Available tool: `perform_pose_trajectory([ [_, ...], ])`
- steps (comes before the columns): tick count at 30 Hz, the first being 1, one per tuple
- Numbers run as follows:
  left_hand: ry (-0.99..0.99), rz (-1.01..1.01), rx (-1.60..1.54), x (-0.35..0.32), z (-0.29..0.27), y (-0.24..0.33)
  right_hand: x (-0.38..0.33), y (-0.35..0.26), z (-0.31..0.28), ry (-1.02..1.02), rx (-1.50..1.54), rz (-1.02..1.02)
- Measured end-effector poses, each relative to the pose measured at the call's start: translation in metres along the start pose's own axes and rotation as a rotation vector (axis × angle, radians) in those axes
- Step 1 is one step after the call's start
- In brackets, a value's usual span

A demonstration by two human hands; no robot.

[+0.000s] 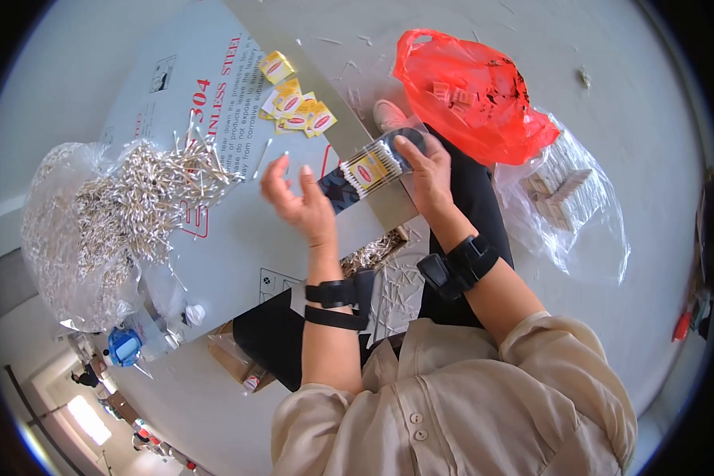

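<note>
A flat pack of cotton swabs (381, 161) with a yellow card in it lies tilted in front of me, in a sleeve whose two ends look dark and clear. My right hand (432, 170) grips the sleeve's right end, thumb on top. At the other end is my left hand (301, 210), fingers spread and curved upward, holding nothing; whether its palm edge touches the sleeve I cannot tell. Two loose swabs (266, 155) lie on the table near its fingertips. Past the hands, several yellow cards (297, 107) are scattered beside a small yellow stack (276, 67).
A big clear bag (51, 230) spills a heap of cotton swabs (139, 202) on the printed, film-covered table (230, 230). On the right are a red plastic bag (484, 95) and a clear bag of white packs (567, 186). A box of swabs (373, 252) sits below the table edge.
</note>
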State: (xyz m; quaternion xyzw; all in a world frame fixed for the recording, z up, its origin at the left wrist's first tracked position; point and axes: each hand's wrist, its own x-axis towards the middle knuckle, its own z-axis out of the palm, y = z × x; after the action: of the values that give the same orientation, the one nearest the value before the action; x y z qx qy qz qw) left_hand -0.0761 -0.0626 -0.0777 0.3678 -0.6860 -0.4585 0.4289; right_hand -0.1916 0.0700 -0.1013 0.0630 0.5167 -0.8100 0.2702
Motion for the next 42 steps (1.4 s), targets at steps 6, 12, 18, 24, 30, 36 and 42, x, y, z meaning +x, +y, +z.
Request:
perform_pose_trajectory([
  [6, -0.083, 0.234, 0.950, 0.053, -0.059, -0.008, -0.020, -0.038, 0.021, 0.208, -0.730, -0.815],
  [12, -0.242, 0.291, 0.893, 0.045, -0.075, -0.019, -0.055, -0.011, 0.060, -0.595, -0.913, -0.756],
  [18, -0.328, 0.285, 0.859, -0.013, -0.105, -0.001, -0.077, 0.036, 0.080, -0.678, -1.199, -0.927],
  [24, -0.070, 0.350, 0.693, 0.045, -0.161, -0.039, -0.078, 0.042, 0.084, -0.735, -1.161, -0.896],
  [30, -0.118, 0.281, 0.867, 0.087, -0.157, -0.049, -0.077, 0.040, 0.087, -0.725, -1.167, -0.837],
  [36, -0.112, 0.219, 0.727, 0.034, -0.124, -0.039, -0.077, 0.038, 0.087, -0.743, -1.180, -0.833],
  [42, -0.174, 0.283, 0.634, -0.003, -0.118, -0.009, -0.081, 0.037, 0.091, -0.662, -1.152, -0.757],
])
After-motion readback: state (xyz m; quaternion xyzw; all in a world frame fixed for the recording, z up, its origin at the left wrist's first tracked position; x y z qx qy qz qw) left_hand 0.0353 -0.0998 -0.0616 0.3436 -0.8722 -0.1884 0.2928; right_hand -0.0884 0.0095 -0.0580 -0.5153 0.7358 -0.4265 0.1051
